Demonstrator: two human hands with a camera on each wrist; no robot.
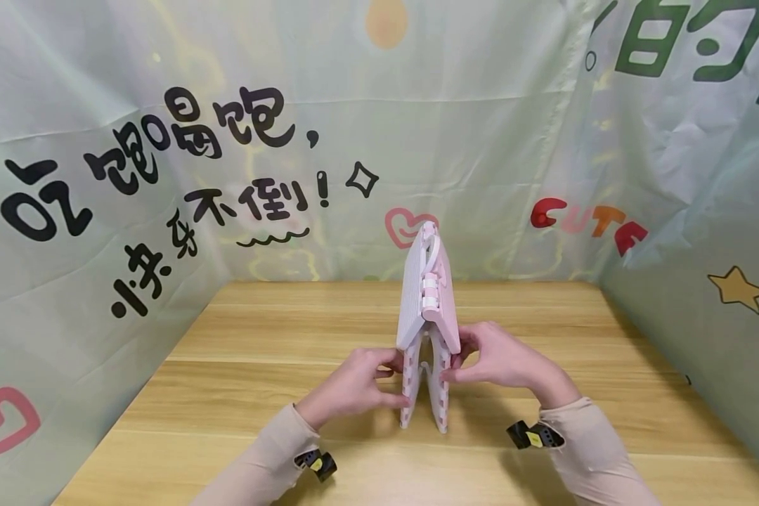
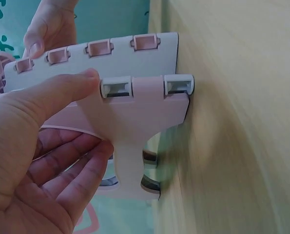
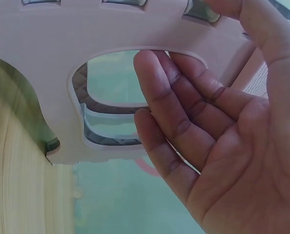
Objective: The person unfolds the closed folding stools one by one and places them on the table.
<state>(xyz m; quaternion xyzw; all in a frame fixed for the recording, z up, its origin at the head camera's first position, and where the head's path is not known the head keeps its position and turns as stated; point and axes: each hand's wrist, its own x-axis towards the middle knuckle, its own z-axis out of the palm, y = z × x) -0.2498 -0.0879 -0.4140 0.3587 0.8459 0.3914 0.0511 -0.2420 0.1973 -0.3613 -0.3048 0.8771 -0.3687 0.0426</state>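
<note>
A pink-and-white folding stool (image 1: 411, 302) stands partly folded on the wooden table, its top creased into a steep peak and its two leg panels close together. My left hand (image 1: 357, 385) grips the left leg panel, thumb on the near hinged edge and fingers at the cut-out, as the left wrist view shows along the pink panel (image 2: 130, 112). On the other side, my right hand (image 1: 496, 360) holds the right leg panel between thumb and fingers. In the right wrist view its fingertips (image 3: 149, 66) reach the rim of the oval opening in the pink panel (image 3: 52, 29).
The wooden table (image 1: 259, 330) is bordered by pale printed cloth walls (image 1: 329, 63) at the back and both sides. Small black devices with yellow labels are strapped at the left wrist (image 1: 318, 464) and the right wrist (image 1: 534, 436).
</note>
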